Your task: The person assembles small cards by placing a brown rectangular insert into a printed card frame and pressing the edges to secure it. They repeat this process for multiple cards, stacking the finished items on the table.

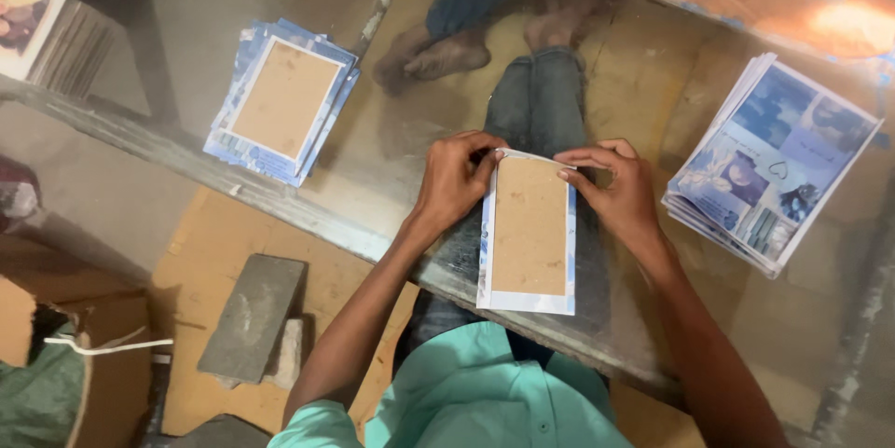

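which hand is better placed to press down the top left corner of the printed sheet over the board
Left, probably. The left hand already has its fingers on the top left corner of the board, where the sheet's edge folds over. The right hand sits at the top right corner.

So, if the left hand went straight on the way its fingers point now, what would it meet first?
The left hand points right across the board's top edge, so it would probably meet the right hand's fingertips first.

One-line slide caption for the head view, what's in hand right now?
Both hands, left hand and right hand, fold a printed sheet's top edge over a brown board on a glass table.
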